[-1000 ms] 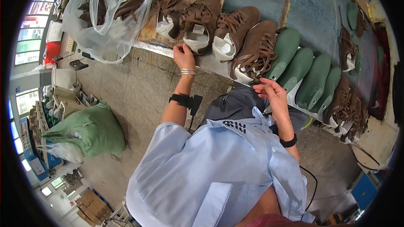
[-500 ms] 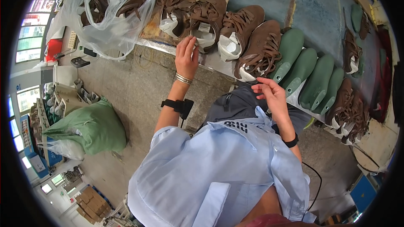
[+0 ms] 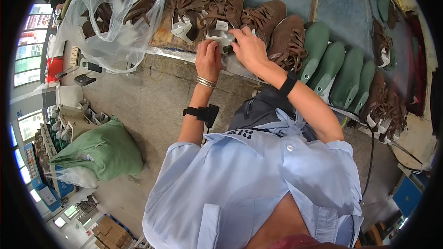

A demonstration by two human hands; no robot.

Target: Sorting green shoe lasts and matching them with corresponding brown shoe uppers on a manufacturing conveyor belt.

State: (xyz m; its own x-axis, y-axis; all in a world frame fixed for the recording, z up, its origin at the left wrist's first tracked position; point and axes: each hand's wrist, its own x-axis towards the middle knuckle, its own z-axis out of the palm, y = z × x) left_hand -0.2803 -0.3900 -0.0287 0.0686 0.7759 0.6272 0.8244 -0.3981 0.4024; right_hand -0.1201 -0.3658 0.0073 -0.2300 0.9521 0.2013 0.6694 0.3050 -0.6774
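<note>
A brown lace-up shoe (image 3: 225, 5) with a pale lining lies on the table, its heel toward me. My left hand (image 3: 209, 59) grips the left side of its heel opening, fingers bent together. From the right, my right hand (image 3: 249, 50) reaches across with curled fingers on the other side of the same opening. Their fingertips hide part of the heel. Close by on the left sits another brown shoe (image 3: 184, 7) with a white heel. To the right are a brown shoe (image 3: 267, 16), partly behind my right hand, and one more brown shoe (image 3: 287, 39).
Several green shoe lasts (image 3: 315, 46) stand in a row along the table edge. A clear plastic bag (image 3: 131, 41) covers brown shoes at the left. More brown shoes (image 3: 378, 97) lie far right. A green sack (image 3: 104, 150) rests on the floor, left.
My right hand has moved left and up from beside the rightmost brown shoe to the laced shoe's heel. My left hand has shifted slightly down and right, staying at that heel.
</note>
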